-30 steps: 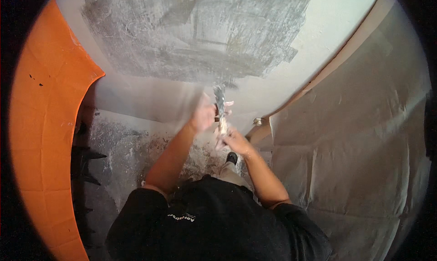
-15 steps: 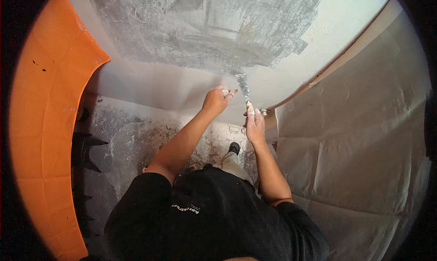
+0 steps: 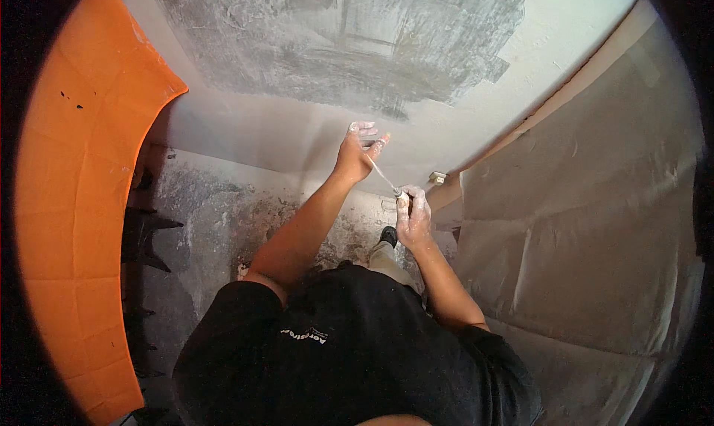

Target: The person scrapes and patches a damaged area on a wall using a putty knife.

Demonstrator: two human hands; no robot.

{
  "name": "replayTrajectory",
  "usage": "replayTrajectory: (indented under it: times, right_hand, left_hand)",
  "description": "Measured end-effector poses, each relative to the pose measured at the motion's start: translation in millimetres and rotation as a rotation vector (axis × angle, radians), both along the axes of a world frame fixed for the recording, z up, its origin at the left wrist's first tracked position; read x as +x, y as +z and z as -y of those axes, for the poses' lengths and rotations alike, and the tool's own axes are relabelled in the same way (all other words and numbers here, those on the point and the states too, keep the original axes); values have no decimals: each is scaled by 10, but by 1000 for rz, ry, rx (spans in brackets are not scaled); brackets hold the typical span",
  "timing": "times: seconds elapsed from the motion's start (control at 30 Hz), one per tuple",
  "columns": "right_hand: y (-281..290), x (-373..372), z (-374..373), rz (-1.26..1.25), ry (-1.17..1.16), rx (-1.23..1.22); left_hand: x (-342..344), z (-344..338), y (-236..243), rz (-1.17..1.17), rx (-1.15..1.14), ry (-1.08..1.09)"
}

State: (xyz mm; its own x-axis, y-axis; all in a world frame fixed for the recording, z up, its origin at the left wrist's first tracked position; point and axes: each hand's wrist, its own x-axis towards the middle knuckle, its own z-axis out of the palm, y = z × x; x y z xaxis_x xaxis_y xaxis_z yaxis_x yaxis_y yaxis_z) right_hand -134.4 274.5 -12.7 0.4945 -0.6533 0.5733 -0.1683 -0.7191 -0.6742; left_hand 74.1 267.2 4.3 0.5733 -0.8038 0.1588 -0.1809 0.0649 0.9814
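My right hand, white with dust, is closed around the handle of a putty knife. The knife's blade shows almost edge-on as a thin pale line slanting up to the left. Its tip meets the base of my left hand, or overlaps it in view; which one I cannot tell. The left hand is open, its whitened fingers curved and apart, with nothing visible in it. Beyond both hands rises a white panel or wall bearing a large patch of streaky grey coating.
Orange sheeting hangs along the left, with dark spiky shapes beside it. A grey-brown sheet covers the right side. Below lies a blotchy, dusty floor. A small pale fitting sits near the right sheet's edge.
The putty knife has swung from upright, blade face showing near the grey patch, to slanting left toward my left hand. My right hand has lowered slightly; the left hand's fingers have spread.
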Motion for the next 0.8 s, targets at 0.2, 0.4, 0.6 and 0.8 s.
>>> replayTrajectory:
  times: [0.2,0.4,0.6,0.8]
  right_hand:
    - [222,-35,-31,-27,-82,-44]
    - [255,-128,75,-2,-129,-27]
    - [293,-155,10,-10,-79,-8]
    - [334,-186,157,127,-226,83]
  left_hand:
    - [-120,-112,182,-27,-68,-43]
    - [-221,-195,441,80,24,23]
    - [-190,-221,376,161,-30,23]
    - [-186,-261,458,186,49,39]
